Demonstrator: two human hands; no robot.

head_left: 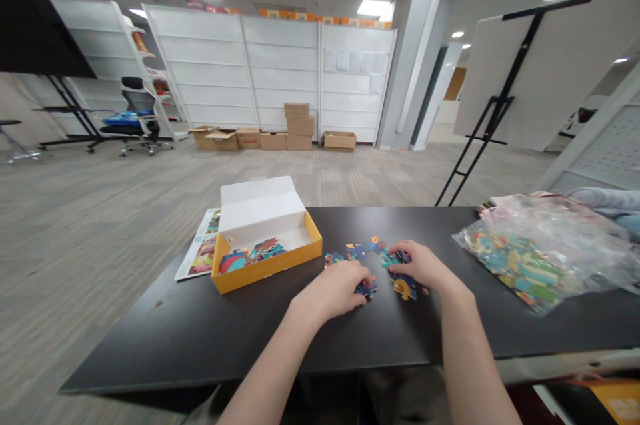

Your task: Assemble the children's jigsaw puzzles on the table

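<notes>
Jigsaw puzzle pieces lie in a loose ring on the dark table between my two hands. My left hand (340, 286) is low over the left side of the ring, its thumb and fingers curled around a dark blue puzzle piece (367, 289). On the right side, my right hand (423, 265) has its thumb and fingertips closed on a dark puzzle piece (402, 256), partly covered by the fingers. Just below it lies a blue-and-orange piece (404, 288). Farther back are an orange-and-blue piece (376, 244) and a yellow-and-blue piece (355, 251).
To the left, an open yellow box (273, 270) with a white lid holds several puzzle pieces (255, 253). A printed picture sheet (193, 258) lies partly under it. At the right lies a clear plastic bag (530, 265) of colourful pieces. An easel board (540, 72) stands beyond the table (200, 338).
</notes>
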